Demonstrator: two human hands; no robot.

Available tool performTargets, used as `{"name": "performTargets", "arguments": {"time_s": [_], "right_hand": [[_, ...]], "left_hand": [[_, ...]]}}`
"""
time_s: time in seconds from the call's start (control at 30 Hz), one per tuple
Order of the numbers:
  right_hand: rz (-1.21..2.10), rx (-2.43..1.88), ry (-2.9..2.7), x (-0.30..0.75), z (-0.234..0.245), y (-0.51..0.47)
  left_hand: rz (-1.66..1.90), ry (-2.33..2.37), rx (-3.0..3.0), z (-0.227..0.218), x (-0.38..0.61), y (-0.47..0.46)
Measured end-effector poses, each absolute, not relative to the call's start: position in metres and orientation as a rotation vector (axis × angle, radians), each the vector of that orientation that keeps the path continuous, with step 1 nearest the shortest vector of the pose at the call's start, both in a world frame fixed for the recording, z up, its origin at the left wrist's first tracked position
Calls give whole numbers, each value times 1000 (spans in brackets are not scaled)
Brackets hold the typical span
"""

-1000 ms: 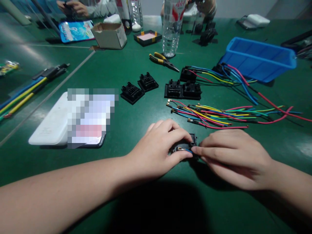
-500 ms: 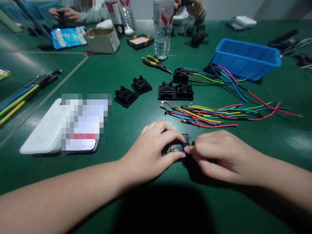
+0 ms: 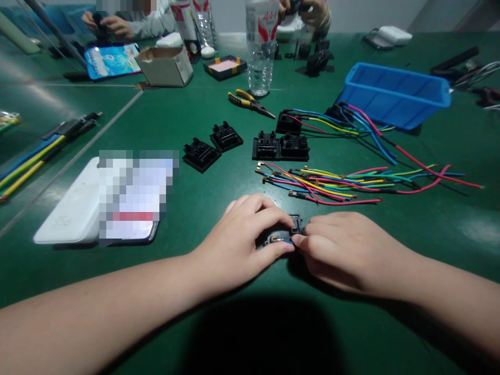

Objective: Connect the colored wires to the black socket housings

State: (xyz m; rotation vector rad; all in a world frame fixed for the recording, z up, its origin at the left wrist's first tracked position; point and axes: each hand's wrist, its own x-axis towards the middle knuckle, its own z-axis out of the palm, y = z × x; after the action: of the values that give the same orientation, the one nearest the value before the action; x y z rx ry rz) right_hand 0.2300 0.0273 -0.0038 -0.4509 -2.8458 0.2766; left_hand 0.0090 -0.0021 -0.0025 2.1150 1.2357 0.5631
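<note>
A small black plastic socket housing (image 3: 296, 223) lies low on the table between my hands, partly hidden by fingers. My left hand (image 3: 250, 234) is closed around its left side, thumb in front and index finger on top. A blue wire (image 3: 287, 240) with a brass terminal at its left end lies across the housing. My right hand (image 3: 344, 250) pinches the wire's right end at the housing's edge; the fingertips cover the rest of it. Just beyond is a bundle of colored wires (image 3: 332, 182) with brass terminals. Several similar black housings (image 3: 267, 146) stand farther back.
Yellow-handled pliers (image 3: 250, 101), a water bottle (image 3: 260, 62) and a blue bin (image 3: 396, 99) stand behind the parts. At left are a phone (image 3: 136, 203), a white case-like object (image 3: 72, 208) and thick cables (image 3: 42, 156). Two other people's hands (image 3: 113, 26) show across the table.
My right hand has shifted slightly left, its fingers closer to the housing. My left hand keeps its hold. The other things stay in place, apart from a slight view shift.
</note>
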Motion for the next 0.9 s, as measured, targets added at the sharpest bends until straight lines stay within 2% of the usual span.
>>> {"name": "performTargets", "arguments": {"time_s": [0.33, 0.57, 0.9], "right_hand": [[269, -458, -2855, 230, -5, 29], [456, -459, -2848, 228, -3, 31], [451, -448, -2844, 229, -2, 32]], "left_hand": [[565, 1233, 2135, -3, 9, -1], [572, 1239, 2141, -3, 10, -1], [573, 1246, 2150, -1, 10, -4]]}}
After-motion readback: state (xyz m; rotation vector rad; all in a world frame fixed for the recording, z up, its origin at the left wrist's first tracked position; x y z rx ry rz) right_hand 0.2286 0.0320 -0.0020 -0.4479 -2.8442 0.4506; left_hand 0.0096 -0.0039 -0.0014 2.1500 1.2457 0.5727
